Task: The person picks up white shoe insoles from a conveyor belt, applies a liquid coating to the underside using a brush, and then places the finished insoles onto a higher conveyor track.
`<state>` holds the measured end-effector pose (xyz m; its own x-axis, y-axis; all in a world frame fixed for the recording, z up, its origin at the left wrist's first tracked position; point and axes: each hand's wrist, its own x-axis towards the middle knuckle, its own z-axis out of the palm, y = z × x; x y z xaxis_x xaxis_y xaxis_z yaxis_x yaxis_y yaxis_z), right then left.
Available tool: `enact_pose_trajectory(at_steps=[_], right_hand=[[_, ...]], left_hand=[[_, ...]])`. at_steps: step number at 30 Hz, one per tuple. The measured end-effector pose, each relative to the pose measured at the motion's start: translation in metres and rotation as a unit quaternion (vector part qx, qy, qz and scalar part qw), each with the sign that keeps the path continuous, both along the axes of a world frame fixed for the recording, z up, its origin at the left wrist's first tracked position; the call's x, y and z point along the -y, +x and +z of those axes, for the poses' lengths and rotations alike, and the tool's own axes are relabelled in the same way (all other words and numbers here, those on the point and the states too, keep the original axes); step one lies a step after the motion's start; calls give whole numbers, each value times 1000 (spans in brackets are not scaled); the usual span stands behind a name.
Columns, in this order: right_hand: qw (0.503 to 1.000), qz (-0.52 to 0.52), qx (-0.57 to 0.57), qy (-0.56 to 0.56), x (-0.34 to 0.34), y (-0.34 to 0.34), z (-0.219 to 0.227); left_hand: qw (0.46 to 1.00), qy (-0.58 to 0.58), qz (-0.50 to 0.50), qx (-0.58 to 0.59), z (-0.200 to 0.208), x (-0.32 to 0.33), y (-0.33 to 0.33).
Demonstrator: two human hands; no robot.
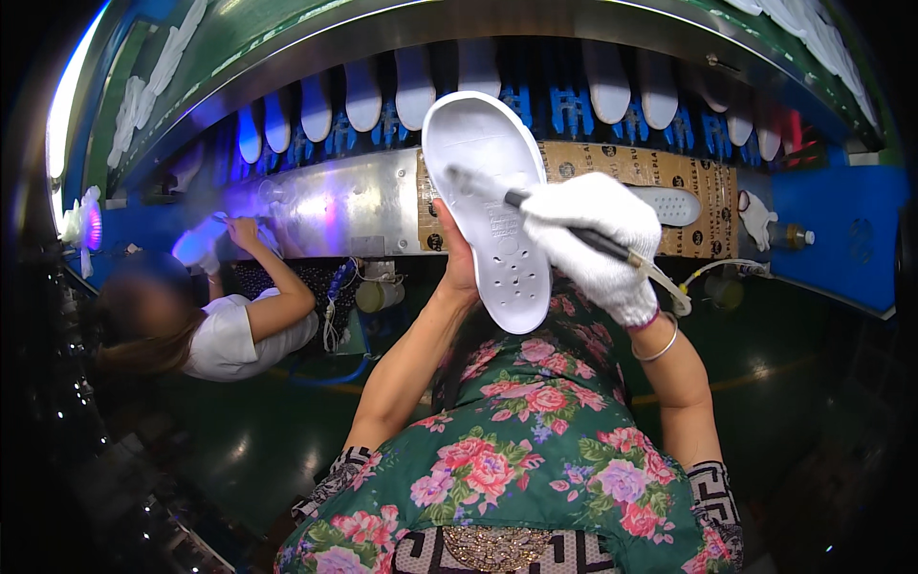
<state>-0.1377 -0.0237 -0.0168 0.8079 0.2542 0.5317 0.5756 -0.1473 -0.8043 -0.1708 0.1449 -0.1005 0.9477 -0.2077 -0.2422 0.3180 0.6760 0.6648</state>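
Observation:
A white shoe sole [492,277] with a raised rim and small holes near its lower end is tilted up in front of me. My bare left hand [459,253] is closed on its left edge; most of the fingers are hidden behind it. In a white glove, my right hand [595,230] grips a brush [516,198] with a black handle. The brush's blurred pale head lies over the upper inside of the sole; whether it touches cannot be told. From the handle's rear end runs a thin clear tube [667,285].
Another white sole [677,206] lies on the cardboard-covered bench [712,225]. Beyond, several soles hang in a row over blue clamps [572,110]. A metal plate [368,206] covers the bench's left part. At far left, a co-worker [253,325] handles a sole. A white glove [757,220] lies right.

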Motion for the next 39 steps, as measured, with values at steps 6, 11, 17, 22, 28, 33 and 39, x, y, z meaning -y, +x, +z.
enact_pose_trajectory(at_steps=[6, 11, 17, 22, 28, 33, 39], right_hand=[[991, 51, 100, -75, -10, -17, -25], [999, 36, 12, -8, -2, -4, -12], [994, 113, -11, -4, -12, -21, -19], [997, 57, 36, -39, -11, -12, -20], [985, 145, -64, 63, -12, -19, -18], [995, 80, 44, -51, -18, -25, -28], [995, 75, -56, 37, -12, -18, -25]], left_hand=[[997, -56, -54, 7, -18, -15, 5], [993, -77, 77, -55, -12, -17, 14], [972, -228, -61, -23, -21, -24, 26], [959, -266, -67, 71, -26, -31, 42], [955, -290, -18, 61, -27, -32, 52], [958, -269, -49, 84, -18, -33, 64], [960, -244, -100, 90, -5, -39, 78]])
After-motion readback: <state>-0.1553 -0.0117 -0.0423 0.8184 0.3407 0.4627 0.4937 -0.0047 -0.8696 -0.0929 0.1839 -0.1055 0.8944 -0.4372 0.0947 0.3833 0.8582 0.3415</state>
